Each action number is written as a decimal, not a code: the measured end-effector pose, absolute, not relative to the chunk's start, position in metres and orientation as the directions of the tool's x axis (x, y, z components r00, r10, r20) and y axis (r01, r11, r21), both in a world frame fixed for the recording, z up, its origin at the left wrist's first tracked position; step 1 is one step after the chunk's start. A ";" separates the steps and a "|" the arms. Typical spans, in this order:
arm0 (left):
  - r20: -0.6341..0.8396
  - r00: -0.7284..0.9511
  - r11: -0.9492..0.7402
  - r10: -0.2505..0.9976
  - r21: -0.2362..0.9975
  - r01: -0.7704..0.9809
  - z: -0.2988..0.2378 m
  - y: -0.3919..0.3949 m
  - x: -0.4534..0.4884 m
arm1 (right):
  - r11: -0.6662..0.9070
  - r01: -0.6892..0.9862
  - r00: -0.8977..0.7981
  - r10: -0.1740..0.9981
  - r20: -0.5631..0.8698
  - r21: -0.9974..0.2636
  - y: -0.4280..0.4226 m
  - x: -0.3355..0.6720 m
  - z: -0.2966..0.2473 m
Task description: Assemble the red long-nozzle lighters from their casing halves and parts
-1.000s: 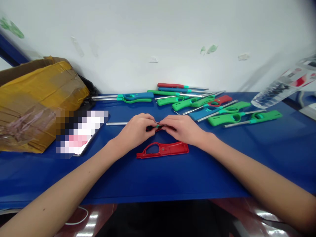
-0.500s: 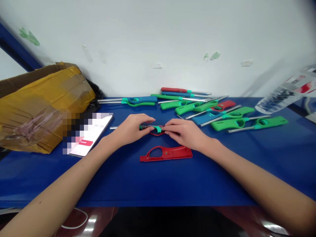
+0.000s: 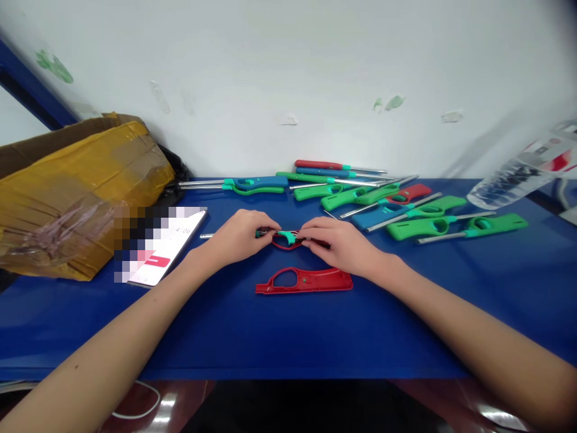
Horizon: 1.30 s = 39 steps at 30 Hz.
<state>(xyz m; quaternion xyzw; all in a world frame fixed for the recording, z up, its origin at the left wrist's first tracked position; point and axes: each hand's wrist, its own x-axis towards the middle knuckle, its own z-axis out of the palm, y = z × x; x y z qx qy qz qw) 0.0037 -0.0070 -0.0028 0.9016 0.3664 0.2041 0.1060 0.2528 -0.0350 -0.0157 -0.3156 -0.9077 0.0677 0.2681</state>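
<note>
Between my two hands is a partly opened gas lighter [image 3: 288, 238], with a red handle shell, a teal trigger and a metal tube poking out to the left. My left hand [image 3: 243, 237] pinches it near the trigger's left side, thumb and fingers together. On the handle side, my right hand [image 3: 338, 240] grips it with bent fingers and hides most of the handle. The loose red half-shell [image 3: 306, 281] of a lighter handle lies just in front of my hands, hollow side up.
Several finished-looking lighters [image 3: 419, 225] in green, blue and red lie along the back right. A blue lighter [image 3: 256, 183] lies at the back left. A phone [image 3: 169, 246], a taped cardboard box [image 3: 81, 198] and a plastic bottle [image 3: 518, 174] flank the blue table [image 3: 288, 337].
My left fingers have closed from a looser, parted pose into a pinch on the lighter. My right hand stays in nearly the same place. The half-shell has not moved.
</note>
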 end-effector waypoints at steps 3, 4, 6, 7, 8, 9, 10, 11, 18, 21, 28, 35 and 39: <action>0.296 0.629 -0.695 0.719 0.322 0.643 -0.004 -0.008 0.004 | 0.796 0.532 -0.659 0.604 0.448 -0.291 -0.035 0.253 -0.016; 0.296 0.621 -0.687 0.726 0.315 0.655 -0.004 -0.008 0.005 | 0.797 0.530 -0.659 0.602 0.451 -0.289 -0.035 0.253 -0.016; 0.296 0.594 -0.664 0.748 0.302 0.684 -0.005 -0.009 0.007 | 0.800 0.528 -0.660 0.598 0.454 -0.287 -0.035 0.253 -0.017; 0.299 0.579 -0.651 0.759 0.298 0.698 -0.005 -0.010 0.008 | 0.801 0.527 -0.661 0.597 0.454 -0.285 -0.035 0.253 -0.017; 0.303 0.566 -0.640 0.767 0.294 0.710 -0.005 -0.010 0.009 | 0.801 0.528 -0.663 0.596 0.454 -0.281 -0.035 0.253 -0.017; 0.306 0.559 -0.635 0.770 0.290 0.716 -0.006 -0.011 0.010 | 0.804 0.528 -0.665 0.592 0.455 -0.275 -0.035 0.253 -0.017; 0.311 0.557 -0.635 0.770 0.287 0.718 -0.006 -0.011 0.011 | 0.807 0.527 -0.668 0.588 0.457 -0.267 -0.035 0.253 -0.017; 0.317 0.557 -0.637 0.768 0.285 0.716 -0.006 -0.011 0.011 | 0.810 0.526 -0.671 0.582 0.459 -0.258 -0.034 0.254 -0.017; 0.336 0.503 -0.600 0.796 0.340 0.724 -0.008 -0.012 0.014 | 0.835 0.507 -0.688 0.541 0.483 -0.214 -0.034 0.254 -0.019; 0.329 0.506 -0.602 0.797 0.374 0.705 -0.009 -0.011 0.013 | 0.832 0.509 -0.684 0.547 0.482 -0.221 -0.034 0.254 -0.019; 0.329 0.569 -0.655 0.753 0.456 0.603 -0.006 -0.010 0.009 | 0.824 0.526 -0.683 0.556 0.473 -0.209 -0.036 0.254 -0.017; 0.307 0.646 -0.698 0.699 0.487 0.524 -0.001 -0.011 0.008 | 0.808 0.541 -0.674 0.583 0.453 -0.235 -0.037 0.252 -0.015; 0.332 0.592 -0.664 0.735 0.530 0.527 -0.006 -0.009 0.009 | 0.797 0.551 -0.665 0.598 0.448 -0.246 -0.037 0.252 -0.015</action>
